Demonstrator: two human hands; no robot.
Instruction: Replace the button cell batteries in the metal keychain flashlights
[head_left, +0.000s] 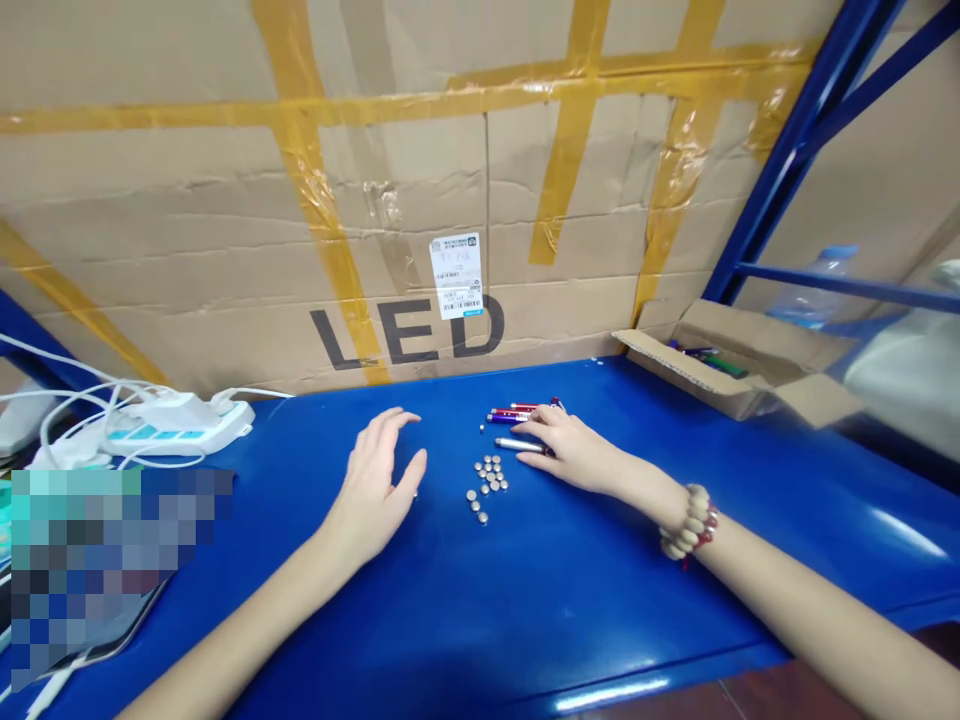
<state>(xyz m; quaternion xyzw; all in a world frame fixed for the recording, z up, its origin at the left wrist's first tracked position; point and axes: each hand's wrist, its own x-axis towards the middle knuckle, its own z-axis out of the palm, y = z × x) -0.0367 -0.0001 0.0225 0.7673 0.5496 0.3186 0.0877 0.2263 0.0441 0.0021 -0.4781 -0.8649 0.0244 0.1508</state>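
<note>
"Where's the silver pen [513, 443]?"
"On the tabletop [585, 590], between one and two o'clock from the discs [490, 477], at the right hand [574, 450]."
"Gripped?"
"Can't tell; those fingers lie around it. The left hand [367, 500] has its fingers apart, apparently holding nothing."
"Best handling?"
"I'd pinch lightly, avoiding the discs."
"Its long axis?"
"Roughly nine-to-three, bare end toward nine."

Pens [508, 418] lie behind discs [494, 485] on the table [570, 600].

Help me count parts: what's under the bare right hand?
A slim silver metal tube pokes out from under the bare right hand; anything beneath the palm is covered.
</note>
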